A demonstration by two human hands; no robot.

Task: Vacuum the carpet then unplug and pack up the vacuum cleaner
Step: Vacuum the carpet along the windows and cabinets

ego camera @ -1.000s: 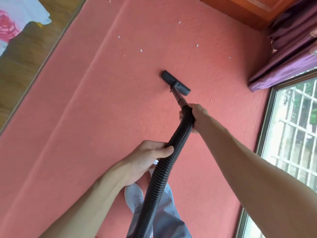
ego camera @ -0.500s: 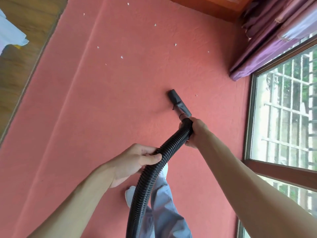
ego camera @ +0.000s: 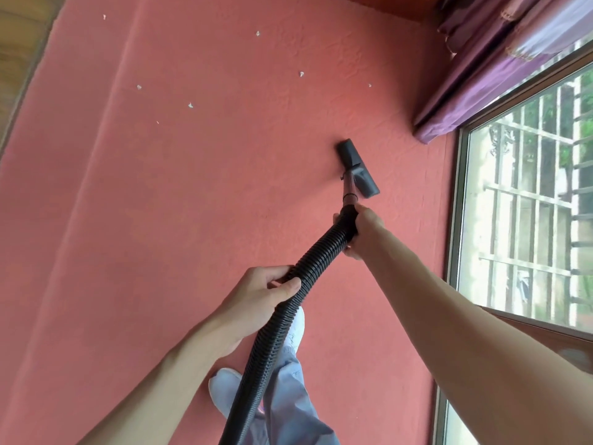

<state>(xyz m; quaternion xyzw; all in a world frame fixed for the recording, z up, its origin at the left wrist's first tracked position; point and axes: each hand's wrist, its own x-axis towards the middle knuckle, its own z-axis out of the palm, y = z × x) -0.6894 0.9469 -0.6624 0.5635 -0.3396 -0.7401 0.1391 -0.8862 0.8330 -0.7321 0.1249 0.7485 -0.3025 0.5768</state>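
Hose (ego camera: 288,303): ribbed, bendy, light (sags between grips).
Hands: left (ego camera: 256,300) wraps mid-hose; right (ego camera: 362,229) grips the far end.

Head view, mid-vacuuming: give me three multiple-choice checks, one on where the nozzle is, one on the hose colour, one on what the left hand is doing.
1. Where does the nozzle sit? A) on a table B) on the carpet, near the curtain C) in a box
2. What colour is the hose? A) black B) white C) yellow
3. What is the left hand doing? A) hanging free B) holding a plug C) gripping the hose
Key: 1 B, it rests on red carpet below the curtain hem; 2 A, its ribbed length is black; 3 C, the hand is wrapped round it.
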